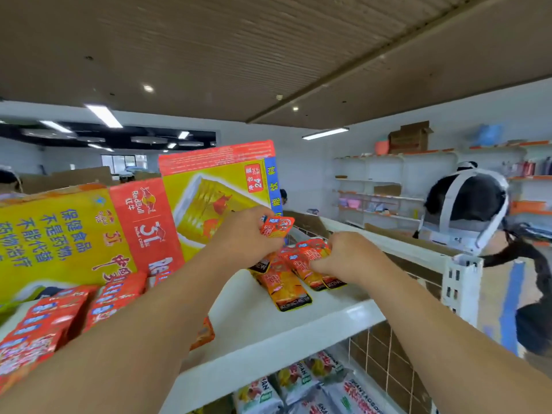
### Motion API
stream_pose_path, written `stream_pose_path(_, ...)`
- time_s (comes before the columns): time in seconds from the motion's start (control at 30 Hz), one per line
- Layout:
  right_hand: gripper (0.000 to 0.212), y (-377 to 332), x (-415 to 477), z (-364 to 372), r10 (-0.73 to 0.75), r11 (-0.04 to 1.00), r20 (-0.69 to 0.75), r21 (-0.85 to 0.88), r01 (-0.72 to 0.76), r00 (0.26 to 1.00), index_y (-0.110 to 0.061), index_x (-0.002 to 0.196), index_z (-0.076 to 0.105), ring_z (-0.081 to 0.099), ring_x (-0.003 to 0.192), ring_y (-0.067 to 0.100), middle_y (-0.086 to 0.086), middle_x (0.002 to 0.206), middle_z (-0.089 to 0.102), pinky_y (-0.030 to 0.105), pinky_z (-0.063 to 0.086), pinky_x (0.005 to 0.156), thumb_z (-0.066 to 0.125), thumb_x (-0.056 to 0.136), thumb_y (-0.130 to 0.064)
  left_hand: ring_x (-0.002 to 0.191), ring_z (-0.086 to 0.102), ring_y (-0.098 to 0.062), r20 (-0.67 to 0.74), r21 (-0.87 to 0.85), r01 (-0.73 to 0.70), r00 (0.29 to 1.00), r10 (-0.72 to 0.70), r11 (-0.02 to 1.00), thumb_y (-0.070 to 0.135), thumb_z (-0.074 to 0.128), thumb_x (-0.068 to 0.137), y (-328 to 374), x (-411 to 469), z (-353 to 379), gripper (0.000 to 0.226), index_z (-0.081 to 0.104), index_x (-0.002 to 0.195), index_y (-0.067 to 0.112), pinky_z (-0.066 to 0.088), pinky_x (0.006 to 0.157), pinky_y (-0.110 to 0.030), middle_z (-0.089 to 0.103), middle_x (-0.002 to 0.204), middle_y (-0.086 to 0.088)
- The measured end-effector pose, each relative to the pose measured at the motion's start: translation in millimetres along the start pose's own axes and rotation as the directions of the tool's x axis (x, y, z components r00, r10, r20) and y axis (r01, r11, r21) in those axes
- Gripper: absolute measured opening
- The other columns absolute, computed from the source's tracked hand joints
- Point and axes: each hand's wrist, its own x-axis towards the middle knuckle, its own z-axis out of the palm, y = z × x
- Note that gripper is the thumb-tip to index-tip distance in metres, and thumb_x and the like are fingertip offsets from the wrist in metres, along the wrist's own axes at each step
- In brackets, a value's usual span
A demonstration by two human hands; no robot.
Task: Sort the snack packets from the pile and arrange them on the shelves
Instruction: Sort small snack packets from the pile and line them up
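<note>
Our left hand pinches an orange snack packet above the white shelf; our right hand grips the overlapping packets lying on that shelf.

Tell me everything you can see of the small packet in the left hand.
The small snack packet is glossy, foil-like, orange-red with white and blue print too blurred to read. The left hand grips its lower-left part, holding it tilted above the white shelf, just over the fanned packets there.

White shelf, orange snack packets
</note>
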Motion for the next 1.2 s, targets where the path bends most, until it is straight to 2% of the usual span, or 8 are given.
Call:
stream_pose_path(0.1,0.041,16,14,9,-0.064,0.998,0.016,0.03,0.063,0.998,-0.02,0.083,0.067,0.065,0.07,0.017,0.0,0.077,0.068,0.035,0.057,0.068,0.068,0.068,-0.057,0.073,0.06,0.003,0.0,-0.013,0.045,0.999,-0.045,0.999,0.035,0.078,0.081,8,10,14,0.031,0.057,0.102,0.045,0.051,0.065,-0.022,0.059,0.08,0.021)
stream_pose_path(0.23,0.037,28,24,24,-0.118,0.992,0.02,0.055,0.117,0.993,-0.017,0.077,0.064,0.061,0.063,0.013,0.001,0.071,0.066,0.028,0.044,0.053,0.068,0.071,-0.053,0.082,0.064,-0.002,-0.044,-0.017,0.114,0.992,-0.115,0.993,0.036,0.079,0.081,3,13,25,0.03,0.062,0.104,0.044,0.056,0.08,-0.033,0.061,0.086,0.02)
stream_pose_path(0.33,0.037,35,28,31,-0.147,0.985,-0.007,0.092,0.147,0.989,-0.017,0.07,0.062,0.058,0.058,0.01,0.001,0.064,0.063,0.026,0.036,0.048,0.067,0.075,-0.053,0.087,0.065,-0.007,-0.053,0.012,0.152,0.987,-0.151,0.988,0.037,0.081,0.08,-1,9,28,0.051,0.063,0.128,0.034,0.051,0.077,-0.028,0.061,0.096,0.016)
stream_pose_path(0.4,0.037,38,29,34,-0.176,0.977,-0.022,0.116,0.177,0.984,-0.016,0.07,0.063,0.057,0.055,0.008,0.001,0.061,0.063,0.025,0.036,0.047,0.067,0.077,-0.053,0.082,0.065,-0.006,-0.053,-0.012,0.163,0.985,-0.163,0.987,0.043,0.08,0.074,-4,6,26,0.06,0.061,0.13,0.037,0.049,0.071,-0.026,0.063,0.101,0.016)
stream_pose_path(0.5,0.037,40,32,42,-0.197,0.969,-0.06,0.142,0.204,0.979,-0.016,0.07,0.066,0.059,0.055,0.009,0.002,0.061,0.064,0.027,0.041,0.048,0.066,0.075,-0.053,0.084,0.065,-0.008,-0.044,-0.02,0.166,0.985,-0.167,0.986,0.053,0.073,0.064,-8,4,24,0.063,0.061,0.126,0.044,0.049,0.071,-0.029,0.064,0.11,0.012)
stream_pose_path(0.67,0.044,40,43,55,-0.23,0.961,-0.11,0.131,0.244,0.967,-0.018,0.074,0.066,0.061,0.057,0.012,0.002,0.066,0.065,0.032,0.053,0.053,0.059,0.07,-0.062,0.089,0.064,-0.008,-0.02,0.054,0.166,0.986,-0.165,0.985,0.044,0.08,0.078,-10,5,23,0.055,0.059,0.128,0.043,0.049,0.071,-0.028,0.062,0.109,0.017)
stream_pose_path(0.97,0.043,41,45,59,-0.286,0.954,-0.103,0.067,0.293,0.953,-0.016,0.069,0.062,0.056,0.057,0.014,0.003,0.065,0.06,0.027,0.031,0.045,0.062,0.076,-0.058,0.087,0.061,-0.004,-0.004,0.109,0.167,0.986,-0.167,0.98,0.047,0.079,0.079,-9,3,25,0.058,0.057,0.132,0.043,0.046,0.069,-0.027,0.058,0.109,0.021)
stream_pose_path(1.2,0.039,44,45,61,-0.325,0.934,-0.124,0.114,0.339,0.938,-0.019,0.071,0.058,0.056,0.053,0.012,0.003,0.059,0.058,0.03,0.043,0.048,0.057,0.074,-0.057,0.082,0.061,-0.002,0.009,0.114,0.144,0.989,-0.146,0.983,0.047,0.079,0.08,-5,1,25,0.057,0.057,0.133,0.042,0.045,0.065,-0.023,0.057,0.109,0.019)
